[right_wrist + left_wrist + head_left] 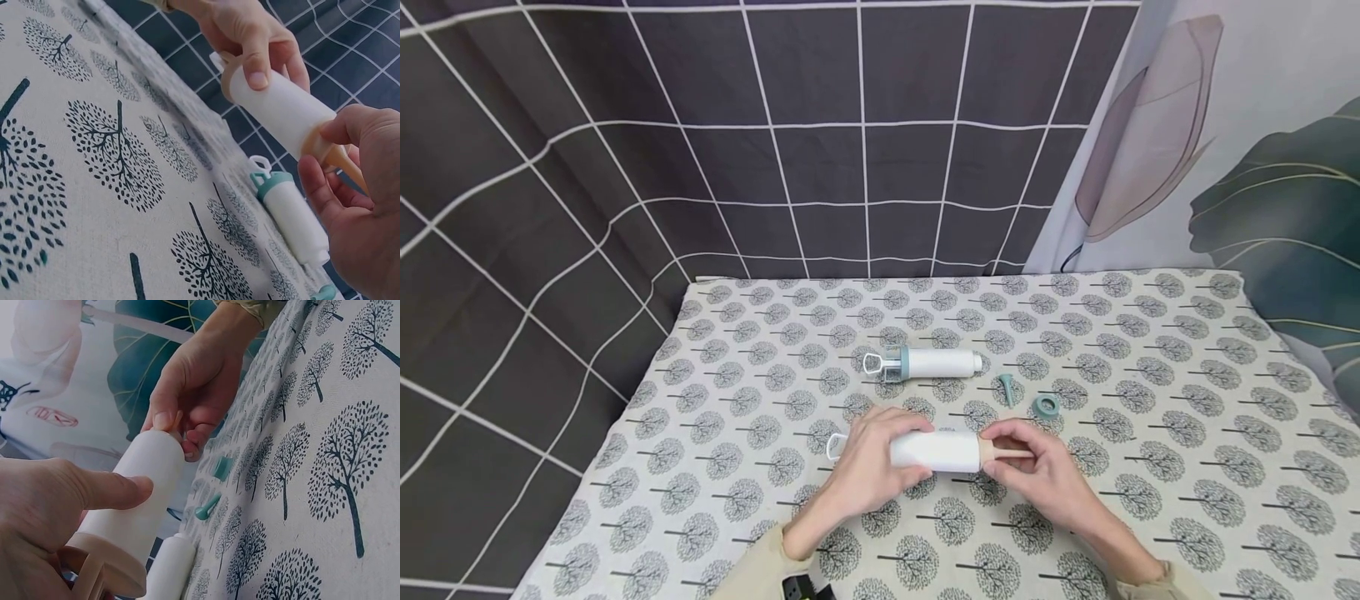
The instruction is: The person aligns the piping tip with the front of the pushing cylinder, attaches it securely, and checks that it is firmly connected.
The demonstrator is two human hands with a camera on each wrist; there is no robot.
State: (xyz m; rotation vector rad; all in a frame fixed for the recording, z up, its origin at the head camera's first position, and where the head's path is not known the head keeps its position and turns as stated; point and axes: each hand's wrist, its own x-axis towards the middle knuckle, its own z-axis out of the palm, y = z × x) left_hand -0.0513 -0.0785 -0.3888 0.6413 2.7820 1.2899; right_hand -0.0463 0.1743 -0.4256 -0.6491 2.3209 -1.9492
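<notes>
A white piping syringe [943, 451] with beige fittings lies sideways between both hands, just above the cloth. My left hand [872, 457] grips its barrel, thumb on the near side. A clear loop handle [835, 447] sticks out beyond that hand, and the beige collar [109, 562] shows in the left wrist view. At the other end, my right hand [1033, 467] pinches the beige ring [317, 145] around the base of the long nozzle [349, 167]. Whether the ring is fully seated on the barrel, I cannot tell.
Behind the hands lies a second white syringe [940, 363] with a green collar. A green nozzle [1008, 390] and a green ring [1046, 406] are to its right. Tree-patterned cloth [760, 508] covers the table; a dark grid curtain [812, 167] hangs behind.
</notes>
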